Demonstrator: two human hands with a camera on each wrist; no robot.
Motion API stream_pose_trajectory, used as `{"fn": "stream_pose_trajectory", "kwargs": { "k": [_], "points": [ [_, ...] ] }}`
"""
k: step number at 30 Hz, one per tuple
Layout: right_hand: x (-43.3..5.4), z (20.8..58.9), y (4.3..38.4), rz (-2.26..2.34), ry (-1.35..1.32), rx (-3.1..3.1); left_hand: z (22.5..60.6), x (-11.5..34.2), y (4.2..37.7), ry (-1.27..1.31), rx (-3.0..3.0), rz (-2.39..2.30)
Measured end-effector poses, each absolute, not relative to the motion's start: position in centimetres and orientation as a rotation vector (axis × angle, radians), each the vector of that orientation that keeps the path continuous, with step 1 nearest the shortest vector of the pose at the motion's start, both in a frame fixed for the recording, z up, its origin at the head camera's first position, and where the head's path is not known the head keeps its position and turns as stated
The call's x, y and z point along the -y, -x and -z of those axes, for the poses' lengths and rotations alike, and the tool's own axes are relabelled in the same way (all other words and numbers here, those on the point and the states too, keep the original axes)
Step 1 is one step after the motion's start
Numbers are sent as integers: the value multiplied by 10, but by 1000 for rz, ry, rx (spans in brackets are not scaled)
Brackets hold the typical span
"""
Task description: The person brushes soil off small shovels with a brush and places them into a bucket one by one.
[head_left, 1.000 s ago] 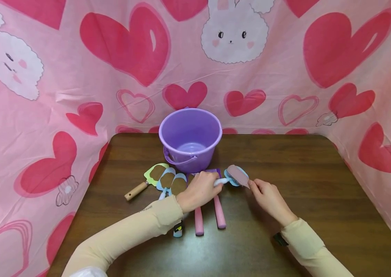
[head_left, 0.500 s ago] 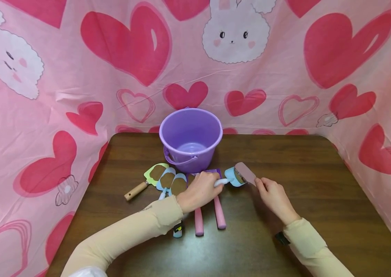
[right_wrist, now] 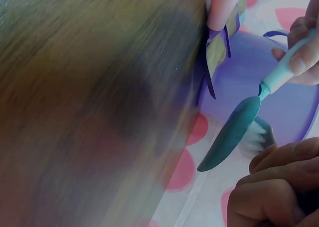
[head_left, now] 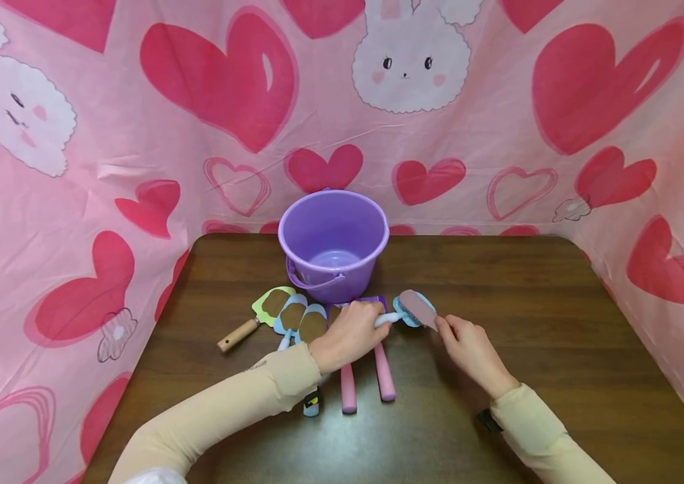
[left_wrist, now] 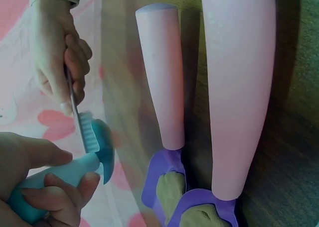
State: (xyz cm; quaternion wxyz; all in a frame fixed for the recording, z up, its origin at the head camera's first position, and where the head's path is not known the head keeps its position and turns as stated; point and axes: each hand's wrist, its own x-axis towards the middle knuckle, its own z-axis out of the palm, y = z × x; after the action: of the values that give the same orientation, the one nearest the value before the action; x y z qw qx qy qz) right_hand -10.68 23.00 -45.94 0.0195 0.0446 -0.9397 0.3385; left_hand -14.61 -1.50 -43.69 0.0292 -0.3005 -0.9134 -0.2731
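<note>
My left hand (head_left: 348, 333) grips the pale blue handle (left_wrist: 65, 172) of a small hand trowel, its blue scoop (right_wrist: 232, 135) pointing right, raised over the table. My right hand (head_left: 475, 353) pinches a flat mauve brush (head_left: 418, 307) by its narrow end. In the left wrist view, the brush's pale bristles (left_wrist: 88, 132) are right at the hollow side of the scoop. From the head view the brush covers most of that scoop. Beneath my left hand lie two purple shovels with pink handles (head_left: 385, 373); tan clumps (left_wrist: 170, 192) sit in their scoops.
A purple bucket (head_left: 332, 282) stands behind the tools. Left of my left hand lie a green trowel (head_left: 259, 304) with a wooden handle and two light blue trowels (head_left: 281, 323), all bearing brown patches. The dark wooden table (head_left: 517, 296) meets a pink heart-patterned cloth (head_left: 487, 121) behind.
Half a second ago the brush was tilted at the scoop's right edge, uncovering its brown inside. It has swung back left over the scoop with my right hand. The left hand stays put.
</note>
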Motion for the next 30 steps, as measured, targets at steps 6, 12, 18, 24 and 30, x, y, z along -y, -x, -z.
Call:
{"fn": "stream_pose_trajectory", "kwargs": {
  "k": [6,12,18,24,30],
  "points": [
    [-236,460,109,-1054,-69,2907,435,16,146,941,2812,848],
    [-241,459,111,-1053,-17,2927,435,17,146,953,2800,876],
    [-236,455,108,-1074,-35,2904,435,17,145,947,2807,887],
    [-229,458,108,-1070,-158,2929,436,16,145,931,2826,855],
    [-234,462,109,-1073,-117,2937,437,15,144,931,2832,850]
  ]
}}
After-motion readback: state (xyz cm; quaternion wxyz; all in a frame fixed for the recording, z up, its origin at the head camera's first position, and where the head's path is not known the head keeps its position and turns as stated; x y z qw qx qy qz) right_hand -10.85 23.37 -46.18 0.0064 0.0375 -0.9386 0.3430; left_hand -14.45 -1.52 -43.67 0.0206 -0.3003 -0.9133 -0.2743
